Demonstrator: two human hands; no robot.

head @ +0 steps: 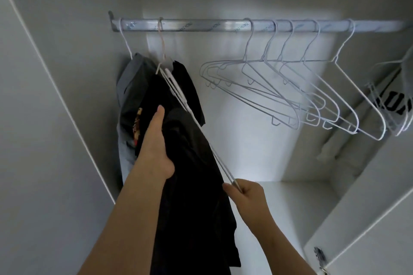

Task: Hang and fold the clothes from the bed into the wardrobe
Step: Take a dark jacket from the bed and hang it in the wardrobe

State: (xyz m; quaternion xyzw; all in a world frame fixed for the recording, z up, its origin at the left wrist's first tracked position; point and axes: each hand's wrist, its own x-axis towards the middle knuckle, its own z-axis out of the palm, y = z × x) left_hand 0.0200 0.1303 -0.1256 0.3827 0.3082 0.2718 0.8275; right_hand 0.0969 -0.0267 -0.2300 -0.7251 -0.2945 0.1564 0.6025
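Garment (192, 167), black & creased, gripped by L hand (156, 147); R hand (244, 193) pinches white hanger (178, 94) tip.

— What is the camera showing of the person?

— Only two arms. The left forearm (134, 219) and the right forearm (279, 245) are both showing bare from the bottom edge up to the wrists.

— And the hands?

— The left hand (156, 147) and the right hand (250, 196) are showing bare as well. The left thumb (159, 114) is showing a short, plain nail at its tip.

— What is the person wearing, then?

— Any clothing is lying outside the frame, so I cannot tell.
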